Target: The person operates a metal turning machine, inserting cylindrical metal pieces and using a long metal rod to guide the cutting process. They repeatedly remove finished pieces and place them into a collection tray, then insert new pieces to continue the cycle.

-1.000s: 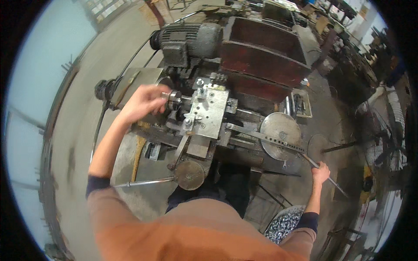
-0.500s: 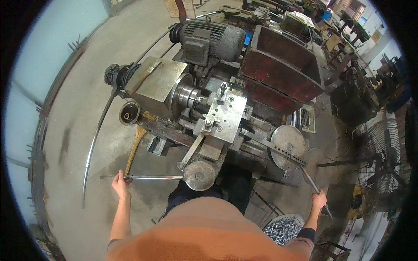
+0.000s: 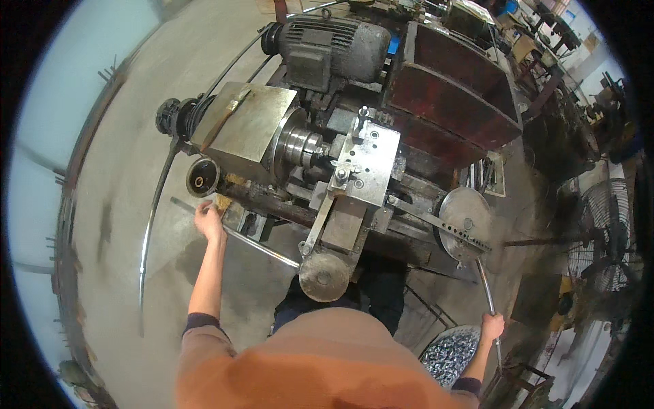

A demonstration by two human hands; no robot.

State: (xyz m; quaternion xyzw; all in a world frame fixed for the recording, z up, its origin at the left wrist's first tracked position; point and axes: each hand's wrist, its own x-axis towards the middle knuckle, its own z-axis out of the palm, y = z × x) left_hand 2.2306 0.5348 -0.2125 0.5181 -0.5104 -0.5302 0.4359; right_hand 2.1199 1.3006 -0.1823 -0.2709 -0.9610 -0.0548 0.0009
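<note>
My left hand (image 3: 209, 219) is closed round a metal lever rod (image 3: 262, 251), which slants up and left from a round grey hub (image 3: 324, 277) right in front of me. Lower right, my right hand (image 3: 492, 326) grips another slim lever rod (image 3: 486, 283) below a large metal disc (image 3: 465, 218). A lathe-like machine lies between them. Its shiny round chuck (image 3: 300, 146) faces a drilled tool plate (image 3: 378, 163) with bolts. From the plate, a flat bar (image 3: 319, 225) runs down to the hub, and a perforated bar (image 3: 436, 221) crosses the disc.
Behind the machine stand a dark electric motor (image 3: 334, 51) and a deep reddish box (image 3: 449, 95). A brush (image 3: 225, 126) lies on the headstock cover (image 3: 262, 123). A basket of small shiny metal parts (image 3: 449, 356) is by my right forearm. A fan (image 3: 599, 232) stands at right.
My left hand has pushed up and away, swinging its lever from level to a slant. My right hand has shifted slightly down and left, and its lever hangs steeper. The view has shifted a little.
</note>
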